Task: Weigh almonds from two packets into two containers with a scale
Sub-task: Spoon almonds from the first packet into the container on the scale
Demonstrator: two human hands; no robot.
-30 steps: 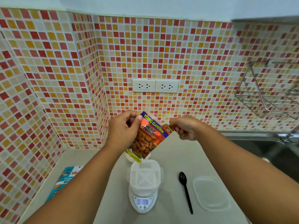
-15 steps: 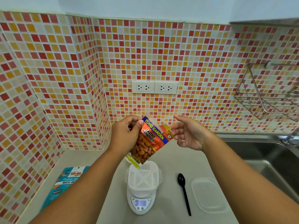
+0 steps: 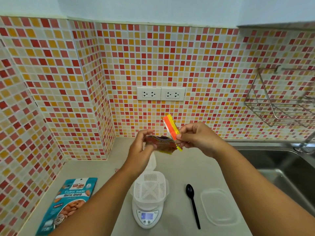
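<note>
My left hand (image 3: pixel 140 147) grips an orange packet of salted almonds (image 3: pixel 162 144), held flat and blurred above the counter. My right hand (image 3: pixel 194 136) pinches the packet's orange-and-yellow top strip (image 3: pixel 171 127), which sticks up from the packet's right end. Below the hands, a white slotted container (image 3: pixel 150 189) sits on a small white digital scale (image 3: pixel 147 217) with a lit display. A teal packet of roasted almonds (image 3: pixel 68 201) lies flat on the counter at the left, partly under my left forearm. A second white container (image 3: pixel 152 161) shows behind the scale, mostly hidden by my left wrist.
A black plastic spoon (image 3: pixel 192 204) lies right of the scale, and a clear lid (image 3: pixel 219 206) lies beyond it. A steel sink (image 3: pixel 281 166) takes up the right side, with a wire rack (image 3: pixel 279 99) on the tiled wall above. Two wall sockets (image 3: pixel 161 94) face me.
The packet went from upright with its front facing me to flat between both hands. My right hand opened briefly, then took hold of the top strip, which now stands up.
</note>
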